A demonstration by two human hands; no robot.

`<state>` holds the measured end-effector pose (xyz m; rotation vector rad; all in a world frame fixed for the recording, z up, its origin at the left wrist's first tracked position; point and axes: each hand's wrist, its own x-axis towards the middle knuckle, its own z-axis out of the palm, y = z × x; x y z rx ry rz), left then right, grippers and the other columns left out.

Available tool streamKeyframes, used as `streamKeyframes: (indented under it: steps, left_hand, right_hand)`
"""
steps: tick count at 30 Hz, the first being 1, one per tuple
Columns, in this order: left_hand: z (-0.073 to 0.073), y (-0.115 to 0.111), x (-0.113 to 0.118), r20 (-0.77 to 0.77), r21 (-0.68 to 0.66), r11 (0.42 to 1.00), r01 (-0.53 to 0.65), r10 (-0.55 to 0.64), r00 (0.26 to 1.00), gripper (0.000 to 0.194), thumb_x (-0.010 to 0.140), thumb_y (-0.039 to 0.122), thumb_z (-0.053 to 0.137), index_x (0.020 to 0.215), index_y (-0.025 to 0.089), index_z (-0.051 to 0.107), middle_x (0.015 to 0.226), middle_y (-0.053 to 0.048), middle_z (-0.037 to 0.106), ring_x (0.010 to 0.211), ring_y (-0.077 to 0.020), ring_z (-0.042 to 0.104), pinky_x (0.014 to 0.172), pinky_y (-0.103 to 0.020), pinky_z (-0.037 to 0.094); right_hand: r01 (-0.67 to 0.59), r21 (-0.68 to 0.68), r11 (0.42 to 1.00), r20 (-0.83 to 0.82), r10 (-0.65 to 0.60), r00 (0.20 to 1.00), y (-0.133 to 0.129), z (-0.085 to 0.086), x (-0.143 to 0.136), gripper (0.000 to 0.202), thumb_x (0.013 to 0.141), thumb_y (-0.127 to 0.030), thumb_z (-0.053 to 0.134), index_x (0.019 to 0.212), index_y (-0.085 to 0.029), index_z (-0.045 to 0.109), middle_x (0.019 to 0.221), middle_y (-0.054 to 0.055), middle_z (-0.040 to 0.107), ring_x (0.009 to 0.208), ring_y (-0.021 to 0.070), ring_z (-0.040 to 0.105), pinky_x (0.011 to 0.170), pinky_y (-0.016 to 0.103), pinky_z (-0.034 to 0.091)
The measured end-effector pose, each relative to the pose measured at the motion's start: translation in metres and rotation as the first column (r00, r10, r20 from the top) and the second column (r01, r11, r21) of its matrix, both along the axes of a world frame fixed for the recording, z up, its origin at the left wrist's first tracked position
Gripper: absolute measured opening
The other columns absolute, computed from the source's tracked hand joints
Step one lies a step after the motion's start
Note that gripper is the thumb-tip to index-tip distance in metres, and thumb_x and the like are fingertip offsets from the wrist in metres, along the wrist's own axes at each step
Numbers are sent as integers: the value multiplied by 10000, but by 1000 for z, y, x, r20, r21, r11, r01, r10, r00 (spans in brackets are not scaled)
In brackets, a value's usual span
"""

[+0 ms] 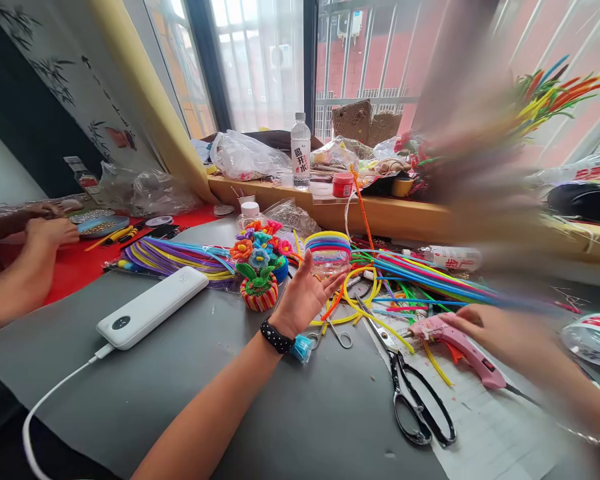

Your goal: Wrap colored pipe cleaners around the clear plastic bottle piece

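Cradling a clear container [331, 265] in my left hand [299, 300], my right hand [495, 330] at a pink glue gun [473, 358].

The container, ringed with yellow, blue and pink fuzzy stems [327, 243], sits above the gray tabletop [290, 427], my left thumb up on one side, the fingers curved along the other, palm turned up; my right fingers bend over the front of the gun, but they are too blurred for me to tell whether they grip it or only touch it; the gun lies on paper [505, 433] beside black-handled scissors [387, 337], with a bundle of loose stems [430, 276] beyond, while left of the container stand bright fuzzy flowers [260, 257] in a striped pot [259, 297], and farther left lies a white power bank [155, 308].
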<state>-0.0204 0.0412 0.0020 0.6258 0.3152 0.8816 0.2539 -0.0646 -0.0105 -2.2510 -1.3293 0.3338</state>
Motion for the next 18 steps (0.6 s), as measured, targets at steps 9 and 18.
streamKeyframes:
  steps: [9,18]
  left_hand:
    - [-1,-1,2,-9,-43,999,-9,9,1000,366,775,392,541,1030,130,520,1068,-102,594,1004,-155,569,905,-236,428]
    - [-2,-2,2,-51,-69,998,5,-8,999,375,730,418,585,984,142,559,957,-70,630,919,-146,587,833,-237,440]
  right_hand:
    - [-126,-372,919,-1,136,991,-14,-24,-5,402,596,-555,559,532,-163,500,498,28,558,392,132,479,403,234,301]
    - [-9,-317,948,39,22,999,-14,-35,-2,454,605,-588,520,700,-145,540,732,107,611,534,180,545,425,256,354]
